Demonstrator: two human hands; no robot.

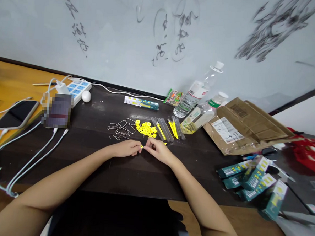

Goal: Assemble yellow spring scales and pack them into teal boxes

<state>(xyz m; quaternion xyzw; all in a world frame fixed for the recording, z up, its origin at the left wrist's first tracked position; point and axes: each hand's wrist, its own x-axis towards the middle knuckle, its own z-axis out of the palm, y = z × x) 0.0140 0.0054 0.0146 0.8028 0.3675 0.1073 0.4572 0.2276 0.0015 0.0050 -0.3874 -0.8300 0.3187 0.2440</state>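
Over the near middle of the dark desk, my left hand (129, 148) pinches a small yellow plastic piece (142, 146) between its fingertips. My right hand (158, 151) meets it from the other side, fingers curled and thumb at the same piece. A bit of yellow shows behind the right hand; I cannot tell whether it is held. Just beyond my hands lies a heap of small yellow plastic parts (146, 128). Bent metal wire hooks (121, 129) lie tangled to its left. To its right are clear plastic tubes (165, 128) and yellow plastic sticks (173, 128).
A printed narrow box (141, 103), snack packet (173, 97), water bottle (195, 91) and bottle of yellow liquid (200, 117) stand or lie behind. At right are a brown parcel (242, 123) and several green boxes (255, 175). Phones, cables and a power strip (79, 88) occupy the left.
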